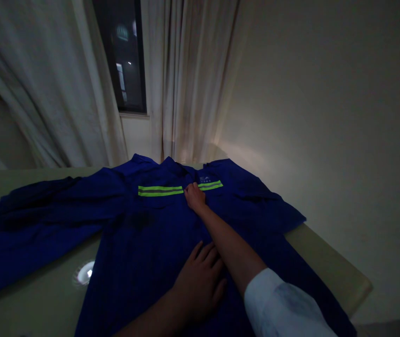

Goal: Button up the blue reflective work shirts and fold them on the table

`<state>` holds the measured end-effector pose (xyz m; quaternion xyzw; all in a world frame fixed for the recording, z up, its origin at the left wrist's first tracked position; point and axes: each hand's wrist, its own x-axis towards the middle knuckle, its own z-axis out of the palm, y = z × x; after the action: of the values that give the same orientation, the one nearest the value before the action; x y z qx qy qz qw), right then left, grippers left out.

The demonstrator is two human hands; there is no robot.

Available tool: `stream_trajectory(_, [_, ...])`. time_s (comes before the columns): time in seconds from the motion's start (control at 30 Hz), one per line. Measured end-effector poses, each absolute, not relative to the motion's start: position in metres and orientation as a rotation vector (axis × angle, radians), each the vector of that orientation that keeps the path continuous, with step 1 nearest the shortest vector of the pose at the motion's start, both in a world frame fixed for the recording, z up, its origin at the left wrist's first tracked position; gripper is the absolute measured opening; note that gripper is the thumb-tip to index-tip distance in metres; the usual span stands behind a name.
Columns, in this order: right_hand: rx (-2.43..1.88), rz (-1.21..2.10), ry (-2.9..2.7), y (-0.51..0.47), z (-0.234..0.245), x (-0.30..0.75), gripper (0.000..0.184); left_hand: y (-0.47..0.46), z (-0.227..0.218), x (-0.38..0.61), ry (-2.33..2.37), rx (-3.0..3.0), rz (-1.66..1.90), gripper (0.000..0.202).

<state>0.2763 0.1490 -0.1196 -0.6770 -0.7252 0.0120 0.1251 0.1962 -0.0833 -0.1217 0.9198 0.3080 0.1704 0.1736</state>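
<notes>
A blue work jacket [143, 262] lies spread front side up, its collar toward the window. Yellow-green reflective strips [160, 191] cross its chest, and a small pale logo sits above the right-hand strip. My right hand [195, 196] is at the front opening by the strips, fingers pinched on the jacket cloth. Lower down, my left hand [201, 281] lies flat on the jacket front with fingers spread, close under my right forearm. One sleeve stretches out to the left; the other drapes toward the right edge of the table.
Beneath the jacket is a glossy pale table [27, 306] with a lamp's reflection on it. Its right corner [361, 283] comes near a plain wall [343, 140]. Behind stand pale curtains [192, 84] and a dark window [126, 61].
</notes>
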Motion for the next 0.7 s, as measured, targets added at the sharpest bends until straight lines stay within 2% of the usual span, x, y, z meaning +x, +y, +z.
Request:
stream_trajectory(0.23, [-1.895,-0.156,-2.265,0.147,-0.110,0.262,0.036,-0.083,-0.121,0.197,0.881,2.612,0.479,0.057])
stream_trajectory(0.33, [-1.843,-0.127,-2.313,0.149,-0.106,0.256,0.037,-0.084,-0.118,0.196,0.885,2.607,0.492,0.057])
stream_trajectory(0.57, [-1.852,0.017,-2.337,0.164,-0.101,0.278,0.023,-0.086,-0.117,0.195,0.894,2.538,0.518,0.064])
stream_trajectory(0.7, [-1.864,0.057,-2.297,0.166,-0.102,0.285,0.026,-0.087,-0.116,0.194,0.886,2.497,0.540,0.069])
